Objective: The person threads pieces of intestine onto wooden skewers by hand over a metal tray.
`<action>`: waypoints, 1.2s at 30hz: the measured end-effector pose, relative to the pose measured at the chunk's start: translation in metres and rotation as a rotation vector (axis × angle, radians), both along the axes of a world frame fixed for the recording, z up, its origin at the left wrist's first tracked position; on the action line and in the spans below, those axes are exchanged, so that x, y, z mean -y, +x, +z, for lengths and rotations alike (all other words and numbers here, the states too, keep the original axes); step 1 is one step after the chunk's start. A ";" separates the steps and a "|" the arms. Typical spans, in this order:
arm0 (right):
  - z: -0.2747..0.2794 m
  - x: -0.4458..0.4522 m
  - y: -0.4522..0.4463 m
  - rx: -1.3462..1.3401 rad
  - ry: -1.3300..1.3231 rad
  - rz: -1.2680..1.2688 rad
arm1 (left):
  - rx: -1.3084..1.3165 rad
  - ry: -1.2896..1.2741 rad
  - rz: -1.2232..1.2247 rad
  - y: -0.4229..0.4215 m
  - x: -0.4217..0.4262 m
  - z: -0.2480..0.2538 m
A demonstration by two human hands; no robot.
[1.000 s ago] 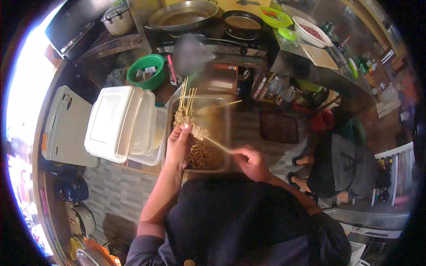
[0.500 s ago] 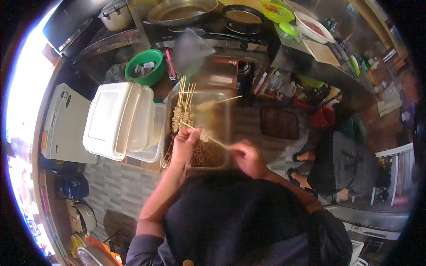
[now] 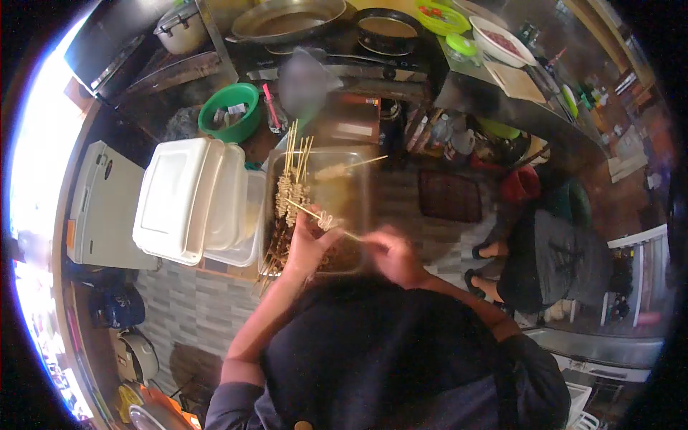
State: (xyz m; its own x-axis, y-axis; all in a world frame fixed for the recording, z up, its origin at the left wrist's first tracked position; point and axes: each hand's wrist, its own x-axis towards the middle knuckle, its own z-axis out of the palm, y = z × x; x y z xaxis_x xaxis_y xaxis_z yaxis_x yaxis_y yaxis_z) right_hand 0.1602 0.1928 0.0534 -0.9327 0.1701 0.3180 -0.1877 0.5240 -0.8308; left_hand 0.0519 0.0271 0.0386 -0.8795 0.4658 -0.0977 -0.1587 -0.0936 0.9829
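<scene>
A thin wooden skewer with pale, folded food (image 3: 326, 220) threaded on it slants across the clear rectangular tub (image 3: 368, 188). My left hand (image 3: 307, 242) is closed on the food and skewer near the pointed end. Pinched round the skewer's other end is my right hand (image 3: 393, 254), slightly blurred. Several loaded skewers (image 3: 290, 188) lie side by side at the tub's left, their bare sticks pointing away from me. One more loaded skewer (image 3: 333, 170) rests near the far side. Loose food in the near part is mostly hidden by my left hand.
White stacked lids or containers (image 3: 172, 201) stand left of the tub. Behind are a green basin (image 3: 229, 113), a large pan (image 3: 288, 21) and a smaller black pan (image 3: 388, 34) on the stove. Another person (image 3: 555, 261) is bent over at the right.
The skewer's pointed end has come out past the food at the upper left. My right hand has moved in closer to my left. The loaded skewers at the left are less covered by my left hand.
</scene>
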 end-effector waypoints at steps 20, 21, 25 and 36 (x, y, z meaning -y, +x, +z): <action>-0.025 0.004 0.006 0.165 -0.153 0.025 | 0.065 -0.113 -0.009 -0.011 0.008 0.011; -0.025 0.004 0.007 0.158 -0.147 0.034 | 0.072 -0.136 -0.025 -0.013 0.008 0.009; -0.019 0.004 0.008 0.092 -0.083 0.011 | 0.192 0.031 -0.055 -0.015 0.009 -0.003; -0.016 0.003 0.008 0.157 -0.208 0.063 | 0.116 -0.018 -0.137 -0.020 0.017 0.006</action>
